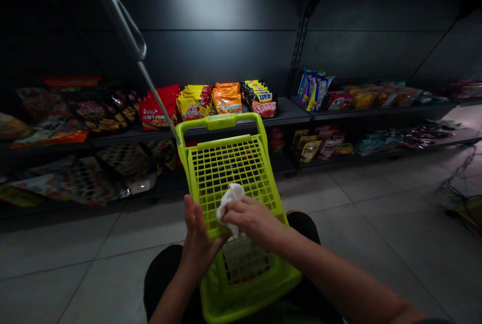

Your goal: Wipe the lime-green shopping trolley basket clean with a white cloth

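Note:
A lime green plastic shopping basket (229, 168) lies tilted across my lap, its gridded side facing me. My right hand (250, 218) is closed on a crumpled white cloth (229, 198) and presses it against the basket's grid. My left hand (198, 236) rests against the basket's left edge, fingers stretched out and upward, steadying it. The basket's green carry handle (220, 122) points away from me, and a long metal pull handle (126, 27) rises from its far left corner toward the upper left.
Dark shelves (286, 108) ahead carry rows of bright snack packets (226, 98) on two levels, running left and right. Pale tiled floor (376, 213) spreads between me and the shelves. A wire object and cable (461, 188) lie at the far right. A tube light glows overhead.

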Tool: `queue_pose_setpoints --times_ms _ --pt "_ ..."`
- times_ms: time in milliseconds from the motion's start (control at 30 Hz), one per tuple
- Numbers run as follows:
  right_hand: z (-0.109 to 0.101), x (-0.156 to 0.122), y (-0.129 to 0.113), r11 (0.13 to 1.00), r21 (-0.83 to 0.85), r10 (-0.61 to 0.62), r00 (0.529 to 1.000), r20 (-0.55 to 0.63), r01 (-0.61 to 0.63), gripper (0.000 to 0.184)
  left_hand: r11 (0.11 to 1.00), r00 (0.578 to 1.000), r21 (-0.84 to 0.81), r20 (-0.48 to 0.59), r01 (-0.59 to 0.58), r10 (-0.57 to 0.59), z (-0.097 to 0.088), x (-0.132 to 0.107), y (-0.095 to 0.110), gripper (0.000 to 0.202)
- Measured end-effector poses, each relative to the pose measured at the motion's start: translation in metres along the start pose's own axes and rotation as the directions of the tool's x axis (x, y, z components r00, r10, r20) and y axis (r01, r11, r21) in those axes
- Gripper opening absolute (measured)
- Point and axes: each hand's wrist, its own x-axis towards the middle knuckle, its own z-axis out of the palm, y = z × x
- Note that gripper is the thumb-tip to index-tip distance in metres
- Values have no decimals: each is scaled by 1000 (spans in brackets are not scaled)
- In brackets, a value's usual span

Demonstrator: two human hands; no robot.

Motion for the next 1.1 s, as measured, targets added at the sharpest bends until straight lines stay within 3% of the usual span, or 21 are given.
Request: queue_pose_setpoints --times_ms 67,133,200,300,367,467,567,733,833,933,1033,1100 --pt "-20 -23 29 985 -41 170 985 2 -170 24 999 1000 32 -1 -2 2 -2 1 3 129" --pt "-35 -42 50 938 -94 333 943 -22 -334 31 999 1000 41 8 -5 5 -2 2 4 130" --pt "-38 -51 54 902 -125 409 910 -60 -414 33 999 1000 32 14 15 -16 -1 3 5 129" --pt "-16 -45 26 942 -65 324 943 -75 -329 30 1000 1000 15 9 24 -24 1 2 5 128" --pt "7 -35 -2 985 19 171 983 -70 -170 29 999 999 -1 20 32 -32 0 0 6 128" --pt "28 -28 -27 998 54 -35 998 -58 38 26 999 998 -28 52 43 -42 -4 -1 8 126" --pt "22 -41 -17 998 -34 -50 998 -25 49 27 999 998 -8 44 53 -53 -8 -1 11 125" --pt "2 -65 27 962 -194 155 970 -186 -191 29 995 995 20 35 93 -94 -7 -2 15 122" --pt "-4 -62 35 964 -226 80 966 -246 -138 22 996 996 19 2 86 -87 -7 -4 13 119" --pt "-27 -54 27 976 -207 22 976 -218 -68 23 980 985 -145 -86 136 -149 -18 2 6 111" --pt "-76 -41 18 993 -111 18 982 -187 -39 26 891 923 -437 -283 120 -263 -41 21 -10 92" --pt "-115 -26 19 1000 -22 15 978 -209 -20 29 872 879 -478 -364 108 -308 -55 44 -21 79"
